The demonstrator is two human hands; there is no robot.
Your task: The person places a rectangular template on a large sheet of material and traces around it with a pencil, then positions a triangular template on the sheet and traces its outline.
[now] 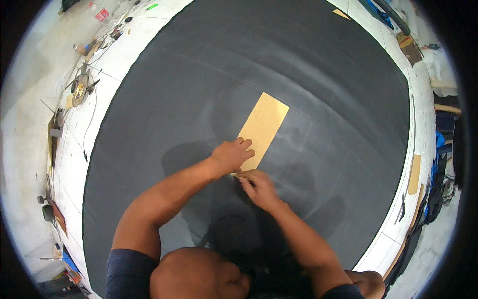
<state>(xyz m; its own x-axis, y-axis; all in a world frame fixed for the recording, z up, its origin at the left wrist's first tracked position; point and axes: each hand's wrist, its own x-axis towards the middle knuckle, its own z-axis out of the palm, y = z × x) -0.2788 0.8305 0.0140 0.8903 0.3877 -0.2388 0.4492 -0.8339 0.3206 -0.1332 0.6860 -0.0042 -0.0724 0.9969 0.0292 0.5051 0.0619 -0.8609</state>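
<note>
One white tiled floor (pixel 107 82) is mostly covered by a wide black sheet (pixel 199 107). Near its middle, a tan card-like rectangle (pixel 266 122) is touched by the half-open left hand (pixel 231 155). A red label (pixel 102 15) is worn by a clear plastic bottle (pixel 96 8). By the rectangle's near end, something thin (pixel 236 175) is pinched by the right hand (pixel 260 188).

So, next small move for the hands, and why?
Probably slide the right hand along the near edge of the tan rectangle while the left hand presses: the left lies on the rectangle over the dark sheet, and the right pinches at that edge; anything it holds is unclear.
</note>
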